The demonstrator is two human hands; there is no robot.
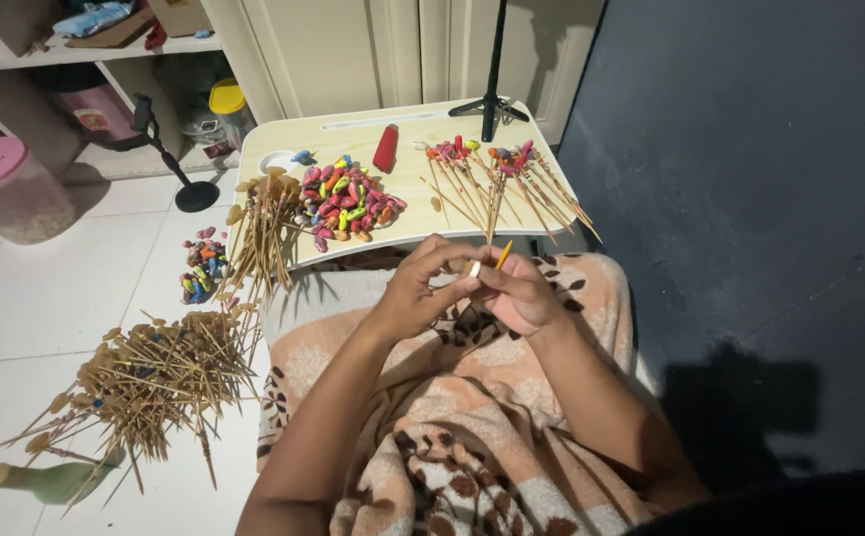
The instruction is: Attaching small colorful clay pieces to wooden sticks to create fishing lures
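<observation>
My left hand [421, 288] and my right hand [522, 293] meet above my lap, over a patterned blanket [452, 437]. Between their fingertips they pinch a thin wooden stick [501, 256] with a yellowish tip and a small white piece at its lower end. Just beyond my hands stands a low pale table [353, 134]. On it lies a heap of small coloured balloons [348, 203], and to the right several sticks with coloured balloons on their ends [497, 179]. A bundle of bare sticks [264, 233] hangs over the table's left edge.
A large pile of wooden sticks [149, 382] lies on the white tiled floor at left, with more coloured balloons [202, 268] and a green bottle [50, 481]. A red object [386, 149] and a black tripod [492, 99] stand on the table. Shelves fill the back left.
</observation>
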